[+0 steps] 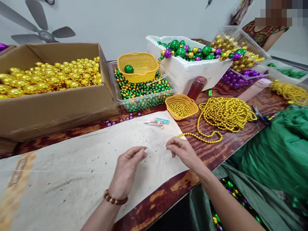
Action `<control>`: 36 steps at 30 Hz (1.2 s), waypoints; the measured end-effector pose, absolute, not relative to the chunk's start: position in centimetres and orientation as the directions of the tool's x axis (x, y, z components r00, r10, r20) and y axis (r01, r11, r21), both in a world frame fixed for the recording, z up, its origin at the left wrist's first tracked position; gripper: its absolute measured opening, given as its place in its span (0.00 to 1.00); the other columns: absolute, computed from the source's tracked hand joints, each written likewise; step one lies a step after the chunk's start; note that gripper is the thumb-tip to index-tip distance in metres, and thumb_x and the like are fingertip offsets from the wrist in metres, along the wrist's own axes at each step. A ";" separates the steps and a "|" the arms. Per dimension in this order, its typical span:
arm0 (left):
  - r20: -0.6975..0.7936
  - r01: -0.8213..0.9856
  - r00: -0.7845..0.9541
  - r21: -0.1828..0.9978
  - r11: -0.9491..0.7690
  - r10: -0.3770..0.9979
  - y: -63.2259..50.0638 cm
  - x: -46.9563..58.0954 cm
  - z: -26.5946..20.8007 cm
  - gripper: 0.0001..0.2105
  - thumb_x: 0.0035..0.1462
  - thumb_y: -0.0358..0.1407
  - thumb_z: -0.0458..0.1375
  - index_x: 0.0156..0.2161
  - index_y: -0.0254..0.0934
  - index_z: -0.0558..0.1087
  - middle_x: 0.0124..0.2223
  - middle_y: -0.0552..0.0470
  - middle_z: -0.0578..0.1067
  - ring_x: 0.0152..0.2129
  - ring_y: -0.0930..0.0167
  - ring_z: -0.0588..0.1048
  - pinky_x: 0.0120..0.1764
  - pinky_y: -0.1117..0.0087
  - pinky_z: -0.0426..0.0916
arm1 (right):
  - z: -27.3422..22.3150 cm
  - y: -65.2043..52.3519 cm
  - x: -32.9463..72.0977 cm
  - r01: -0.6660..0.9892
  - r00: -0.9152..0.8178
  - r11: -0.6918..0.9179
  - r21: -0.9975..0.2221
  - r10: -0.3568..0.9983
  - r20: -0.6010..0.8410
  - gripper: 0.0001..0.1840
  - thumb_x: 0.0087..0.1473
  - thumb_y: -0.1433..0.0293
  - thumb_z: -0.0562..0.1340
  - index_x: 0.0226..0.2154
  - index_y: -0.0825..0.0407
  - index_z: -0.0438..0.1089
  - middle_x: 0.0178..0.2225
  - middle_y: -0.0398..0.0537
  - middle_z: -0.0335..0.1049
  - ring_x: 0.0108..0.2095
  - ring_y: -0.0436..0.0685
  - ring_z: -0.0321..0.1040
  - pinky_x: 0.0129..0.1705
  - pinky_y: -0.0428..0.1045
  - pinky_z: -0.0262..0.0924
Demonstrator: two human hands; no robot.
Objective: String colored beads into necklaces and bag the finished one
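Lower centre: my left hand (128,168) and right hand (184,152) pinched; cannot tell on what. Gold strand (226,114) at right trails beside the latter.

Bright, diffuse light fills the room; glints on the upper sides of the gold ornaments (57,77) suggest an overhead source. Shadows are soft, but it is dark beneath the table (207,155). The hands (126,170) look fairly crisp, wide-angle distortion stretches the fan (45,35), and pixel blocks cover the upper right.
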State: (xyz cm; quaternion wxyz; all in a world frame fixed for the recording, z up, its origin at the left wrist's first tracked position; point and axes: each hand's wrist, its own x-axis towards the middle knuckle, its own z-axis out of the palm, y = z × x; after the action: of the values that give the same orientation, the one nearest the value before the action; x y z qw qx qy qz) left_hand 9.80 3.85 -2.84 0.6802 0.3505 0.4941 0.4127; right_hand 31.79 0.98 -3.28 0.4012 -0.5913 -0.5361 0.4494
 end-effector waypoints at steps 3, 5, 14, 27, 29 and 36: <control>-0.371 -0.377 0.284 0.805 0.458 0.884 2.9 14.0 -2.4 0.07 0.51 0.37 0.66 0.33 0.35 0.78 0.33 0.51 0.76 0.32 0.71 0.73 0.44 0.63 0.70 | -2.4 0.1 30.9 0.094 0.013 -0.192 -0.977 0.981 -0.192 0.09 0.53 0.65 0.58 0.28 0.54 0.67 0.20 0.38 0.61 0.17 0.45 0.54 0.20 0.42 0.48; -0.344 -0.433 0.318 0.776 0.458 0.883 2.3 15.8 -2.3 0.06 0.52 0.36 0.65 0.32 0.34 0.77 0.35 0.50 0.77 0.34 0.70 0.74 0.44 0.62 0.71 | -2.2 -0.3 30.5 -0.001 -0.002 -0.250 -0.968 0.968 -0.250 0.09 0.52 0.65 0.59 0.26 0.54 0.67 0.16 0.36 0.59 0.15 0.44 0.49 0.18 0.42 0.42; -0.370 -0.523 0.339 0.690 0.500 0.865 1.8 16.1 -3.6 0.06 0.50 0.34 0.67 0.32 0.34 0.79 0.36 0.48 0.78 0.35 0.70 0.75 0.41 0.68 0.70 | -2.9 -0.9 29.3 -0.222 -0.003 -0.352 -0.909 0.933 -0.361 0.08 0.47 0.67 0.61 0.23 0.55 0.68 0.17 0.37 0.62 0.13 0.42 0.50 0.18 0.43 0.38; -0.287 -0.228 0.427 0.884 0.409 0.858 2.5 14.8 -3.9 0.08 0.57 0.39 0.60 0.34 0.34 0.76 0.37 0.48 0.77 0.39 0.68 0.73 0.45 0.68 0.64 | -1.8 -1.4 31.5 0.177 0.016 -0.093 -0.980 0.996 -0.091 0.05 0.56 0.67 0.62 0.34 0.50 0.74 0.35 0.45 0.71 0.30 0.50 0.67 0.31 0.44 0.61; -0.248 -0.113 0.503 0.931 0.348 0.828 3.1 14.6 -3.8 0.09 0.57 0.39 0.60 0.33 0.35 0.76 0.35 0.49 0.77 0.37 0.69 0.73 0.44 0.69 0.63 | -0.5 -1.2 32.5 0.417 -0.103 0.127 -0.900 0.990 0.092 0.09 0.61 0.67 0.59 0.42 0.47 0.74 0.45 0.48 0.70 0.38 0.53 0.69 0.38 0.46 0.62; -0.215 0.077 0.682 0.972 0.224 0.699 5.5 15.6 -3.2 0.10 0.57 0.39 0.58 0.29 0.35 0.76 0.29 0.50 0.76 0.30 0.70 0.71 0.37 0.70 0.63 | 0.2 0.2 34.5 0.688 -0.257 0.179 -0.703 0.967 -0.005 0.11 0.58 0.75 0.58 0.33 0.51 0.76 0.30 0.47 0.70 0.31 0.53 0.67 0.32 0.46 0.53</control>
State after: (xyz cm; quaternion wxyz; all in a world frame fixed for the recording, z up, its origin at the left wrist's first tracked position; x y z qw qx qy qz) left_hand 15.55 5.49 -3.20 0.7079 0.5830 0.3327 0.2196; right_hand 34.47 0.18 0.24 0.2301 -0.5646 -0.7325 0.3028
